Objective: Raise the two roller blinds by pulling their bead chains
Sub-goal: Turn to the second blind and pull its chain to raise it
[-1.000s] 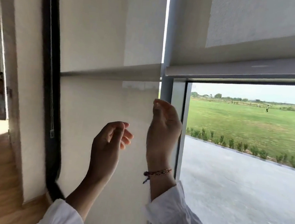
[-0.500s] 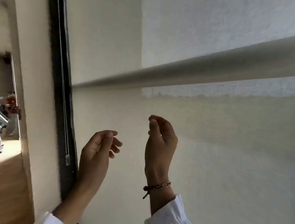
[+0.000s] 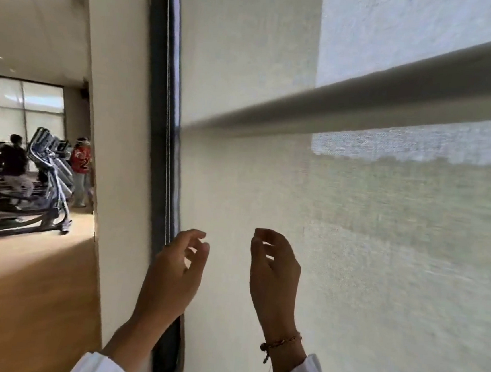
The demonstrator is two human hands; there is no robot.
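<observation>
A cream roller blind (image 3: 268, 187) fills the window in front of me, lowered past the bottom of the view. Its thin white bead chain (image 3: 167, 149) hangs down the dark window frame (image 3: 158, 119) at the blind's left edge. My left hand (image 3: 176, 271) is raised in front of the chain's lower part, fingers apart and curled, holding nothing; the chain's lower end is hidden behind it. My right hand (image 3: 274, 271) is raised before the blind fabric, fingers loosely curled and empty, with a braided bracelet on the wrist. A grey horizontal bar (image 3: 364, 107) crosses behind the fabric.
A cream wall pillar (image 3: 114, 144) stands left of the frame. Beyond it is a room with a wooden floor (image 3: 22, 285), stacked chairs (image 3: 49, 174) and people (image 3: 11, 165) at the far left.
My view has swung left, away from the raised right blind and the open window. Both hands have moved left; my left hand now reaches the bead chain at the frame.
</observation>
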